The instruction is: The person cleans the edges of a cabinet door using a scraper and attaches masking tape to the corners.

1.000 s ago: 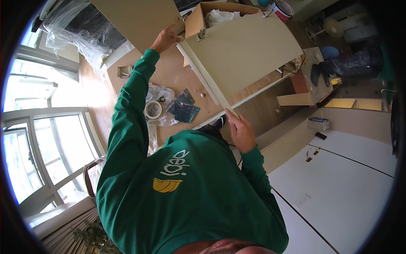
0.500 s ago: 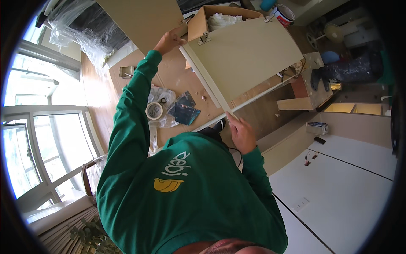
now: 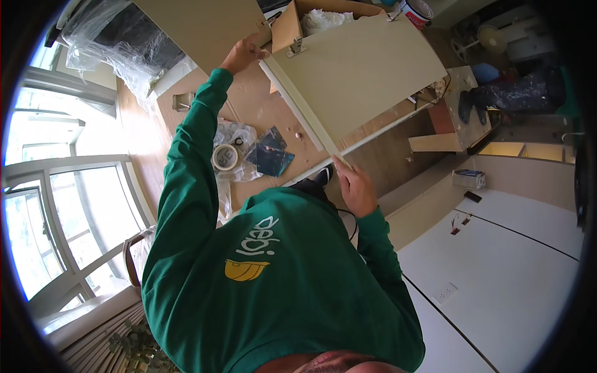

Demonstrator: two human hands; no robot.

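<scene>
I hold a cream cabinet door panel (image 3: pixel 360 68) up in front of me, with metal hinges (image 3: pixel 297 46) along its far edge. My left hand (image 3: pixel 242 55), arm stretched out in a green sleeve, grips the panel's upper left corner. My right hand (image 3: pixel 354 186) grips its lower corner close to my chest. The panel is tilted, its thick edge running between my two hands.
Below lie a tape roll (image 3: pixel 225 156), clear plastic bags (image 3: pixel 233 133) and a dark blue packet (image 3: pixel 272 152) on a wooden board. A cardboard box (image 3: pixel 292 25) and paint can (image 3: pixel 415 9) sit beyond. Another person's legs (image 3: pixel 516 96) are at right. Windows (image 3: pixel 68 205) are at left.
The panel has shifted only slightly. Both hands keep their hold on it, and my right hand has edged up a little.
</scene>
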